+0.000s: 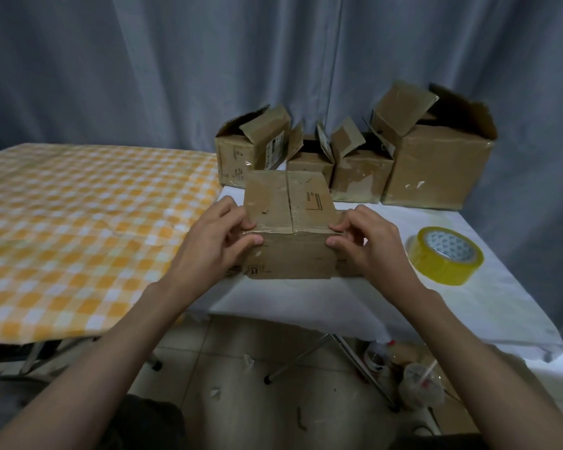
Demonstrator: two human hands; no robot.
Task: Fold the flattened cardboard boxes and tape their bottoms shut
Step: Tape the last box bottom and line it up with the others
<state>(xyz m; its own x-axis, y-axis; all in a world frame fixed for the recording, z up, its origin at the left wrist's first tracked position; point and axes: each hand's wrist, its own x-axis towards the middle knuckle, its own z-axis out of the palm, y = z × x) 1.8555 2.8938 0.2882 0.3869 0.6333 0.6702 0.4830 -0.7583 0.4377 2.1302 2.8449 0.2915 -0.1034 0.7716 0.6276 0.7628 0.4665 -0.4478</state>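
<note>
Head view, lower centre of the frame: the floor shows scraps of litter, and at lower right a plastic cup with a straw (pixel 420 383) stands by the folding table legs. Above that, mid-frame, the cardboard box (pixel 290 222) sits on the white tablecloth (pixel 322 300) with its two flaps closed on top, the seam running away from the viewer. The left hand (pixel 216 237) grips the box's near left corner, thumb on the front face and fingers curled over the top edge; the right hand (pixel 368 240) holds the near right corner the same way. Just right of the box lies a yellow tape roll (pixel 445 255), apart from the hand. At left spreads an orange checked cloth (pixel 78 228). Farther back, upper right, four open boxes (pixel 355 157) stand in a row against the grey curtain (pixel 273 60), flaps up; their insides look dark and their contents cannot be told.
</note>
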